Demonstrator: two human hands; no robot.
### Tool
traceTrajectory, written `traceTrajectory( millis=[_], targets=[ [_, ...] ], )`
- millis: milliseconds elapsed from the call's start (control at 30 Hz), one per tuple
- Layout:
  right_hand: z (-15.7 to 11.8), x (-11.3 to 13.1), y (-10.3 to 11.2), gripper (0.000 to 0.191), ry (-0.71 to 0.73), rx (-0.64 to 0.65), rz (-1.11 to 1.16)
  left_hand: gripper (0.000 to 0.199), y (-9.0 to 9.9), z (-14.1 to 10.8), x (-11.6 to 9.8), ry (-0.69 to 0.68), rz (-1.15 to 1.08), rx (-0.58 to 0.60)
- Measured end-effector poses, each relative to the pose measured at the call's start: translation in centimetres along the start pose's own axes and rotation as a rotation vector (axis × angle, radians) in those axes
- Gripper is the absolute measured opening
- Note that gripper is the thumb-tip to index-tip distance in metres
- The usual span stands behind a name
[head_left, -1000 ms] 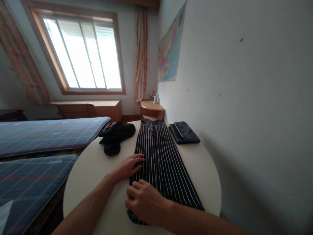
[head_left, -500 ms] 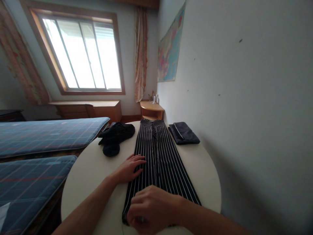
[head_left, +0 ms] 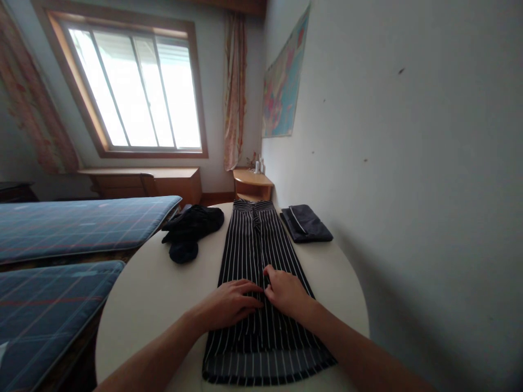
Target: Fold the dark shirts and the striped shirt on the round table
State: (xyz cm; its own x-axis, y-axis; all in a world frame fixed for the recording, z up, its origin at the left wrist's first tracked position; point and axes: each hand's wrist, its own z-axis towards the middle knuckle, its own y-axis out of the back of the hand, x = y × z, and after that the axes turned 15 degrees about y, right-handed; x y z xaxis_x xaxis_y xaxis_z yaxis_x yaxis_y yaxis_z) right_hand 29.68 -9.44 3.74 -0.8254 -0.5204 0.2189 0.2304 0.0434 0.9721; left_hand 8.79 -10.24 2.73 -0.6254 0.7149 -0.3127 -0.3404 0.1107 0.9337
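A long black garment with white stripes (head_left: pixel 241 245) lies lengthwise on the round white table (head_left: pixel 134 305). Its gathered waist is at the far end, and the wide hem is at the near end, where a greyer inner side shows. I cannot tell whether it is a skirt or trousers. My left hand (head_left: pixel 231 302) rests on the cloth left of the middle line, fingers stretched out. Just right of that line, touching or nearly touching the left fingertips, my right hand (head_left: pixel 286 291) has its fingers curled and pinched at the fabric.
A crumpled black cloth item (head_left: pixel 194 223) sits at the table's far left, and a folded dark item (head_left: pixel 308 222) at the far right. Mattresses with a blue plaid pattern (head_left: pixel 81 223) stand on the left. A white wall (head_left: pixel 408 190) rises close on the right.
My right hand has moved away from the near hem, up to the garment's middle. My left hand has slid slightly nearer and to the right. The hem now lies spread in view.
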Motion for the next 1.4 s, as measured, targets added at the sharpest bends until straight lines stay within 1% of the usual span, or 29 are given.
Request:
traceTrajectory(
  millis=[67,167,267,367,467,500,633,700,800,867,933,1000,1033,1100,1200,1267,1300,1333,1400],
  targets=[
    [0.1,0.0,0.3,0.041,0.016,-0.025,0.022,0.023,-0.1,0.1,-0.1,-0.006,0.004,-0.003],
    [0.2,0.2,1.0,0.042,0.11,-0.075,0.087,0.017,-0.1,0.1,-0.2,0.015,0.027,0.003],
    [0.2,0.4,1.1,0.04,0.19,-0.051,0.144,0.015,-0.1,0.1,-0.2,0.03,0.039,0.014],
    [0.0,0.2,0.7,0.036,0.205,-0.034,0.175,0.016,-0.1,0.0,-0.3,0.039,0.029,0.022],
    [-0.3,-0.3,0.5,0.043,0.221,-0.048,0.151,0.018,-0.2,-0.2,-0.3,0.052,0.005,0.026],
    [-0.5,-0.6,0.5,0.047,0.234,-0.022,0.137,0.02,-0.2,-0.2,-0.3,0.053,-0.007,0.027],
    [-1.3,-1.4,0.8,0.058,0.318,0.158,0.14,0.036,-0.1,-0.4,-0.7,0.055,-0.039,0.042],
    [-1.7,-1.7,0.9,0.06,0.351,0.175,0.173,0.037,0.0,-0.4,-1.1,0.061,-0.037,0.058],
    [-2.6,-1.8,0.8,0.062,0.363,0.136,0.208,0.034,0.2,-0.7,-1.8,0.074,-0.02,0.092],
    [-3.4,-1.7,0.8,0.058,0.36,0.107,0.21,0.035,0.4,-1.0,-2.3,0.075,-0.008,0.117],
    [-4.3,-1.4,0.9,0.046,0.364,0.093,0.219,0.04,0.8,-1.6,-2.7,0.07,0.001,0.133],
    [-5.3,-1.0,1.2,0.037,0.385,0.106,0.24,0.046,1.3,-2.3,-3.1,0.059,0.0,0.153],
    [-5.7,-0.8,1.4,0.036,0.398,0.118,0.251,0.049,1.6,-2.7,-3.3,0.053,-0.002,0.163],
    [-6.5,-0.5,1.7,0.043,0.427,0.154,0.269,0.057,2.1,-3.6,-3.7,0.049,0.0,0.185],
    [-7.4,-0.5,1.8,0.063,0.451,0.216,0.278,0.071,2.8,-5.0,-4.3,0.079,0.042,0.211],
    [-7.9,-0.5,1.8,0.073,0.458,0.252,0.269,0.079,3.0,-5.7,-4.6,0.11,0.078,0.229],
    [-8.1,-0.5,1.9,0.075,0.462,0.265,0.26,0.079,3.0,-5.9,-4.8,0.121,0.093,0.236],
    [-8.2,-0.3,2.0,0.076,0.467,0.272,0.25,0.074,2.9,-6.0,-4.9,0.13,0.107,0.238],
    [-8.5,0.2,2.3,0.068,0.467,0.265,0.223,0.057,2.4,-6.0,-5.1,0.14,0.141,0.226]
  ],
)
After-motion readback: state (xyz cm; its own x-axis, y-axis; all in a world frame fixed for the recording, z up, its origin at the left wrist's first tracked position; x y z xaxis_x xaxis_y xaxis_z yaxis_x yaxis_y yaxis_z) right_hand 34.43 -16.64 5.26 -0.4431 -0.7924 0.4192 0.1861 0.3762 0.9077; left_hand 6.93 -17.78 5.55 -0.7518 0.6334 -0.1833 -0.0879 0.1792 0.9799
